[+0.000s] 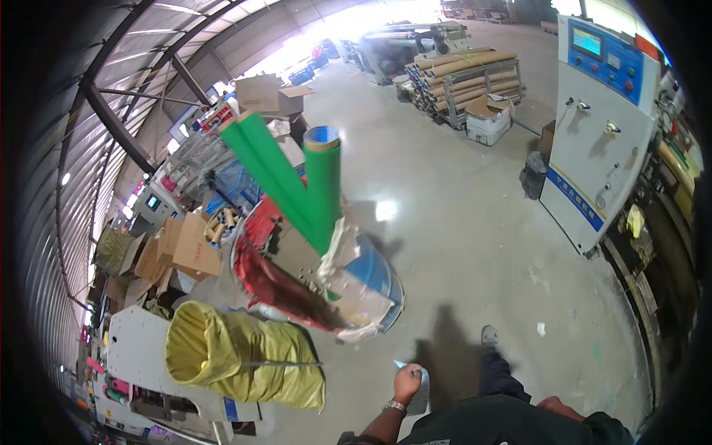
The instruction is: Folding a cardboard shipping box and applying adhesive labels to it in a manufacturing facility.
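My left hand (pixel 406 384), with a watch at its wrist, is closed at the lower middle, low over the grey floor. In its fingers is a thin pale sheet-like thing (pixel 420 397) with a light-blue tip; its exact kind is unclear. My right hand (pixel 560 408) shows only in part beside my dark clothing, and its fingers are hidden. Ahead to the left stands a large round bin (pixel 395 291), red and blue with ragged edges. Green rolls (pixel 323 182) lean upright out of it, away from both hands.
A yellow woven sack (pixel 278 360) lies left of my left hand. Cardboard boxes (pixel 194 245) are heaped beyond it. A white control cabinet (pixel 593 141) stands at the right beside machinery. Farther off, a metal rack holds brown tubes (pixel 475 67), with an open carton (pixel 489 122) near it.
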Available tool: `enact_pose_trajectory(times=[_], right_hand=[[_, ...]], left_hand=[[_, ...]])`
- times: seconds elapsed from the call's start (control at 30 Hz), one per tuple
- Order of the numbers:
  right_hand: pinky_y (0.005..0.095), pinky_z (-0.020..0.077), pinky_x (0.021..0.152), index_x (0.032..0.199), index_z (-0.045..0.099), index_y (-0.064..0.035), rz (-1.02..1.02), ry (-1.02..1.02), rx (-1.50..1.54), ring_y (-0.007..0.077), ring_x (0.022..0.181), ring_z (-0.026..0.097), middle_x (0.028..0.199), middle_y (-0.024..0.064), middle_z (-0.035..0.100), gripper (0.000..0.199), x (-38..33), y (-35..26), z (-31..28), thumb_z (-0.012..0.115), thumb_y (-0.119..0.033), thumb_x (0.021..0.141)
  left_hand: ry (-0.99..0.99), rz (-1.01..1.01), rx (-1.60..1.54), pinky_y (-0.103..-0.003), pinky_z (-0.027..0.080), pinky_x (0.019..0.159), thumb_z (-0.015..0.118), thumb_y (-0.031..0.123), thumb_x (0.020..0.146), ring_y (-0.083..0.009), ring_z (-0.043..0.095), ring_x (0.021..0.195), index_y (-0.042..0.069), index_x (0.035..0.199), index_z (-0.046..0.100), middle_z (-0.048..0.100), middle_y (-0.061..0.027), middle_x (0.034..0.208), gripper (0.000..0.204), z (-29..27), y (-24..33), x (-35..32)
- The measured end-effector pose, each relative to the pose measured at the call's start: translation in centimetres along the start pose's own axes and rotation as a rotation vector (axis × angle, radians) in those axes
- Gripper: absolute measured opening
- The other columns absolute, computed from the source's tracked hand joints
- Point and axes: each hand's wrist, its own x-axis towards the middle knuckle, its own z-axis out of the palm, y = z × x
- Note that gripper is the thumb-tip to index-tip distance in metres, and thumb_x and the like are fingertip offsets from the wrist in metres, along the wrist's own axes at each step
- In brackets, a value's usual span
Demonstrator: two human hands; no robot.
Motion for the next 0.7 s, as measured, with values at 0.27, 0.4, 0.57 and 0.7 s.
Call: enact_pose_trajectory(times=[0.27, 0.4, 0.57, 0.7], right_hand=[[0.0326, 0.0535, 0.057, 0.092, 0.066, 0.0011, 0.027, 0.173, 0.266, 0.0219, 0.068, 0.068, 0.081, 0.0126, 0.069, 0.015, 24.0, -28.5, -20.5, 0.067, -0.010, 0.082], [0.0294, 0.0504, 0.054, 0.090, 0.066, 0.0036, -0.102, 0.226, 0.168, 0.0192, 0.062, 0.064, 0.073, 0.0103, 0.065, 0.014, 33.4, -48.2, -28.3, 0.065, -0.005, 0.079], [0.0278, 0.0487, 0.056, 0.098, 0.063, 0.0033, -0.336, 0.130, 0.175, 0.0147, 0.064, 0.061, 0.074, 0.0084, 0.065, 0.018, 46.2, -62.8, -33.2, 0.061, -0.002, 0.081], [0.0315, 0.0514, 0.058, 0.091, 0.068, -0.0013, -0.150, 0.093, 0.070, 0.0188, 0.069, 0.066, 0.080, 0.0095, 0.068, 0.014, 52.6, -66.6, -36.0, 0.062, -0.013, 0.086]], left_hand=[[0.022, 0.014, -0.112, -0.040, 0.052, 0.084, 0.056, 0.018, 0.085, -0.0339, 0.066, 0.094, 0.009, 0.094, 0.071, 0.071, -0.0137, 0.096, 0.020, 4.5, 13.6, 27.1], [0.016, -0.052, -0.080, -0.040, 0.051, 0.085, 0.055, 0.017, 0.085, -0.0338, 0.066, 0.096, 0.009, 0.097, 0.070, 0.070, -0.0141, 0.099, 0.021, 3.9, 20.0, 41.6], [0.024, 0.013, -0.045, -0.043, 0.050, 0.086, 0.055, 0.019, 0.086, -0.0339, 0.064, 0.099, 0.011, 0.101, 0.070, 0.069, -0.0147, 0.101, 0.022, 5.2, 21.4, 60.8], [0.097, 0.024, -0.126, -0.045, 0.051, 0.084, 0.057, 0.018, 0.084, -0.0364, 0.065, 0.093, 0.011, 0.098, 0.071, 0.069, -0.0165, 0.099, 0.020, 3.7, 25.3, 76.0]])
